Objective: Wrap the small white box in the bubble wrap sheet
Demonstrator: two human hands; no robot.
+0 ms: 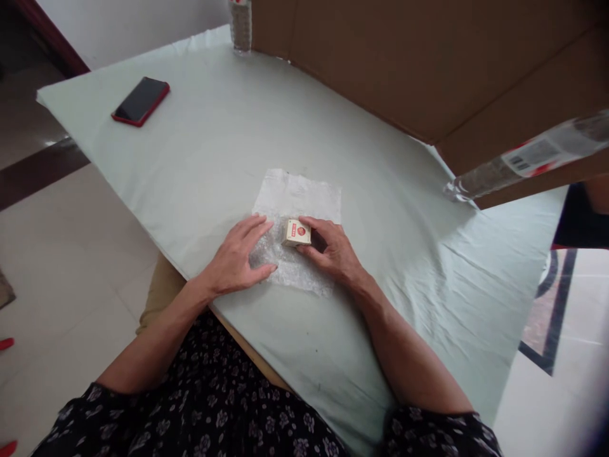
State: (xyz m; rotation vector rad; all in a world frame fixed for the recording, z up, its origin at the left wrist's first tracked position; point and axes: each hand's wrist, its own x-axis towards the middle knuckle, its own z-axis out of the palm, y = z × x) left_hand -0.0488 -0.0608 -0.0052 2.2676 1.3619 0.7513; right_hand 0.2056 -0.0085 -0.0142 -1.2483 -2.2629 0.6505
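A sheet of bubble wrap (304,193) lies flat on the pale green tablecloth (200,152) in front of me. A small cream box with a red mark (297,232) sits on the sheet's near part. My right hand (330,249) grips that box between thumb and fingers. My left hand (238,257) lies flat with fingers stretched out, pressing the left near corner of the wrap, just left of the box.
A phone in a red case (141,101) lies at the far left of the table. A large cardboard box (428,63) stands at the back right. One plastic bottle (241,25) stands at the far edge, another (523,158) lies beside the cardboard.
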